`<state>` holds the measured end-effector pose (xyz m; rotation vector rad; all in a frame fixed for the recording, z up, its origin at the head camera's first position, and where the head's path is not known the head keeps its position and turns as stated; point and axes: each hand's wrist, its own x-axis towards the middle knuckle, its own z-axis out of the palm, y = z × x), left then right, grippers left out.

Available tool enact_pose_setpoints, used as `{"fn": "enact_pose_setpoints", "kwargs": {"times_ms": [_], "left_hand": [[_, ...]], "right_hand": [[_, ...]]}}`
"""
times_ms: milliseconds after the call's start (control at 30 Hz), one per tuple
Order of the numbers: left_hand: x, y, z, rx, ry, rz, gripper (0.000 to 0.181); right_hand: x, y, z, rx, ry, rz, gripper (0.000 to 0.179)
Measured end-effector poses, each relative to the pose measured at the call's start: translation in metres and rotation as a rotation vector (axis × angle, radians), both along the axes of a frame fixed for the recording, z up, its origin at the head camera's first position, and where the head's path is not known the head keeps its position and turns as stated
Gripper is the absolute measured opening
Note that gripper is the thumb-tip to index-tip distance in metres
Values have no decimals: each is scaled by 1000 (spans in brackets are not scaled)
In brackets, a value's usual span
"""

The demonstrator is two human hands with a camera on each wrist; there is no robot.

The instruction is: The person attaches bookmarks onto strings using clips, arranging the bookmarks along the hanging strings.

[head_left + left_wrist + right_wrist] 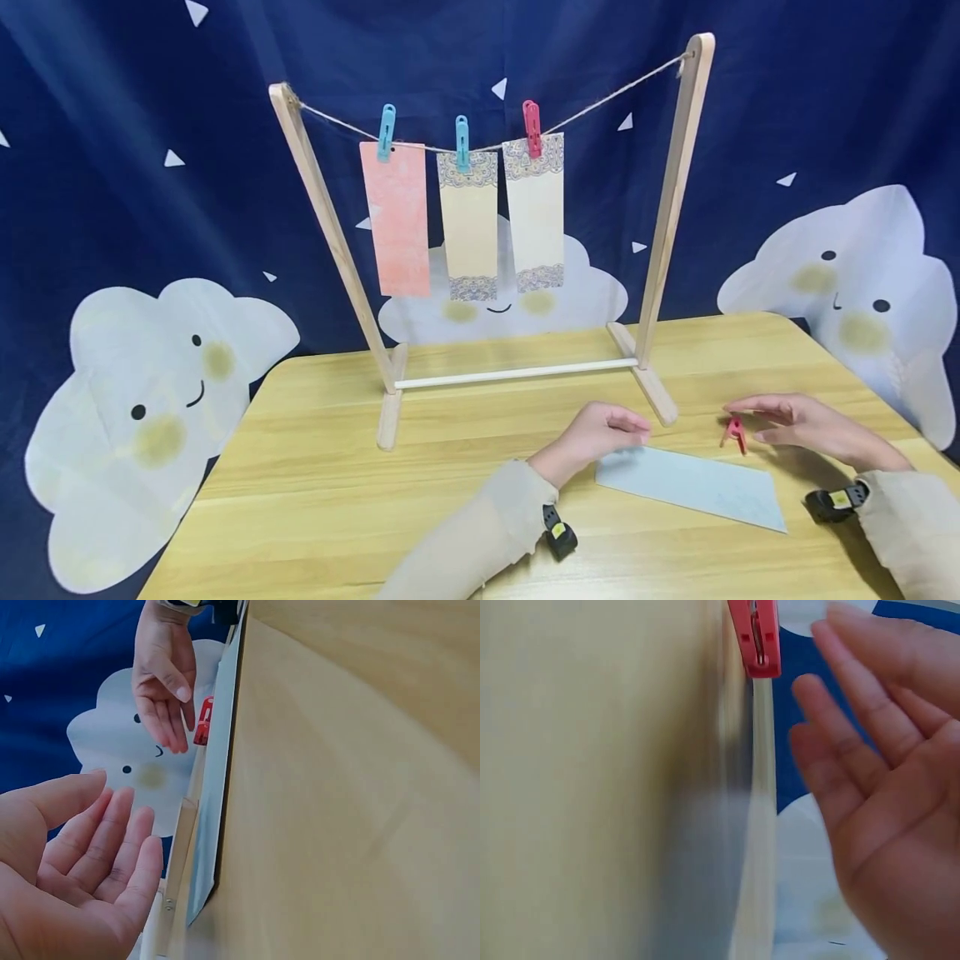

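Observation:
A pale blue card point(697, 490) lies flat on the wooden table point(315, 500). My left hand point(596, 435) hovers over the card's left end, its fingers relaxed; the left wrist view shows the palm with nothing in it. Beyond the card's far edge a red clothespin point(735, 435) stands on its legs. Right beside this clothespin is my right hand point(813, 429), thumb and fingers apart. In the right wrist view the clothespin point(756, 637) sits just off the fingertips, with a gap between.
Behind the hands stands a wooden frame point(678, 200) with a string. A pink card point(397, 221) and two patterned cards point(468, 229) hang from it by two blue clothespins point(387, 133) and one red one. A navy curtain point(450, 50) with smiling clouds covers the back.

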<state>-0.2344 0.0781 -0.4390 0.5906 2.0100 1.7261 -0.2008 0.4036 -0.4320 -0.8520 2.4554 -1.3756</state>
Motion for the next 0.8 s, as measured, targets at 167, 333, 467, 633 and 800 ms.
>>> {"fn": "enact_pose_setpoints", "kwargs": {"times_ms": [167, 333, 467, 633, 800], "left_hand": [[-6, 4, -5, 10, -16, -10, 18], [-9, 8, -8, 0, 13, -29, 19], [-10, 9, -8, -6, 11, -53, 21], [-9, 8, -11, -21, 7, -65, 23], [-9, 10, -13, -72, 94, -80, 23]], "right_hand": [[-12, 1, -6, -98, -102, 149, 47], [-16, 4, -12, -109, -131, 212, 51], [-20, 2, -14, -104, -135, 245, 51], [-22, -6, -17, -126, -138, 251, 47], [-21, -8, -22, -129, -112, 181, 42]]}}
